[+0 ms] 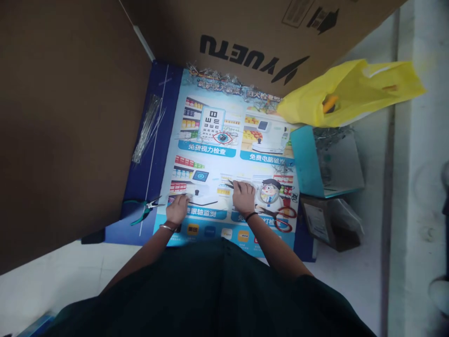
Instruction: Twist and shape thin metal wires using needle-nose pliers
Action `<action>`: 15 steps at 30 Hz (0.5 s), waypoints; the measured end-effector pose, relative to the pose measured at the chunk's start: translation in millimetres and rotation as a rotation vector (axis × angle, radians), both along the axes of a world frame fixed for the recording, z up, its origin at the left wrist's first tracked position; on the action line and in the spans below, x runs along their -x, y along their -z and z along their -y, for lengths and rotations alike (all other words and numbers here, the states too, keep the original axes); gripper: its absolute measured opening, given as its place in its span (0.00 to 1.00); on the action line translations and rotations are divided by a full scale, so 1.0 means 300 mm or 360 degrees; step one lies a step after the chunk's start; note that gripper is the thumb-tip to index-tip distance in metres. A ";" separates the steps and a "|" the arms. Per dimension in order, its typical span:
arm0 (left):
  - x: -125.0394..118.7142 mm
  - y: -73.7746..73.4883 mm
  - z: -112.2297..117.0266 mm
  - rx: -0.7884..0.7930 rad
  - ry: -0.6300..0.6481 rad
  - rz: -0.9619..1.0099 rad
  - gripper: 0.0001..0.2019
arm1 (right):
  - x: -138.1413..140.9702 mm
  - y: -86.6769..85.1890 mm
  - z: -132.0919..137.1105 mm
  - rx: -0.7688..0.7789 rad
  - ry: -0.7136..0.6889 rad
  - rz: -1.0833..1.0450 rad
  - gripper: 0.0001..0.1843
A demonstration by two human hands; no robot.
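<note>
My left hand [177, 209], with a bangle on the wrist, is closed in a pinch over the lower left of a printed poster [210, 180]. Whatever is between its fingertips is too small to make out. To the right, my right hand [244, 197] is closed around a thin dark pointed tool [229, 184], whose two tips stick out to the left. Red-handled scissors [284, 219] lie just right of my right wrist. Green-handled pliers [142, 210] rest left of my left hand, jaws towards it. A bundle of thin silvery wires [149, 128] lies further up on the left.
A large cardboard box [256, 42] rises along the far edge and a brown panel [66, 131] on the left. Tangled wire pieces [228, 80] line the poster's top. At right are a yellow bag [351, 93], an open blue-and-white box [308, 161] and a brown package [315, 220].
</note>
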State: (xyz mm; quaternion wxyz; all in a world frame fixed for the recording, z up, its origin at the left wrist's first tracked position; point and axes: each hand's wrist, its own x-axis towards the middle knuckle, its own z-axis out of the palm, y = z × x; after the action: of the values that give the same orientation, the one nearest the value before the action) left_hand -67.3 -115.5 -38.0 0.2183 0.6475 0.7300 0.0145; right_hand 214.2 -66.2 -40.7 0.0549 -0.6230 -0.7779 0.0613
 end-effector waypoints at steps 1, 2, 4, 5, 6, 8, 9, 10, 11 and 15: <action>-0.007 -0.008 -0.007 -0.0001 -0.0003 -0.0005 0.13 | -0.001 -0.003 0.000 0.0003 -0.0006 -0.0014 0.22; -0.016 -0.016 -0.016 -0.0004 -0.0005 -0.0008 0.13 | -0.002 -0.006 0.001 0.0005 -0.0012 -0.0027 0.22; -0.041 -0.028 -0.044 -0.0012 0.0001 -0.0004 0.12 | -0.004 -0.013 0.002 0.0006 -0.0025 -0.0052 0.22; -0.056 -0.033 -0.063 -0.0017 0.0009 0.0002 0.12 | -0.005 -0.016 0.002 0.0004 -0.0031 -0.0063 0.23; -0.073 -0.037 -0.084 -0.0023 0.0021 0.0009 0.12 | -0.006 -0.019 0.003 0.0001 -0.0036 -0.0074 0.23; -0.104 -0.045 -0.133 -0.0039 0.0052 0.0029 0.11 | -0.006 -0.024 0.002 -0.0007 -0.0042 -0.0093 0.23; -0.117 -0.050 -0.156 -0.0045 0.0072 0.0040 0.11 | -0.005 -0.026 0.002 -0.0012 -0.0042 -0.0101 0.23; -0.128 -0.057 -0.177 -0.0047 0.0095 0.0051 0.10 | -0.005 -0.028 0.002 -0.0016 -0.0038 -0.0108 0.23; -0.136 -0.064 -0.193 -0.0047 0.0124 0.0066 0.10 | -0.004 -0.028 0.001 -0.0019 -0.0031 -0.0113 0.23; -0.148 -0.105 -0.181 -0.0044 0.0243 0.0119 0.10 | -0.002 -0.026 0.000 -0.0009 0.0002 -0.0117 0.23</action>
State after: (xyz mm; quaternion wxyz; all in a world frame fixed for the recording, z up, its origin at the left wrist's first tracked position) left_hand -23.0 -61.3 -6.6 0.2370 0.7032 0.6695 0.0321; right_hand 214.9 -66.1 -32.9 0.0851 -0.6207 -0.7751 0.0818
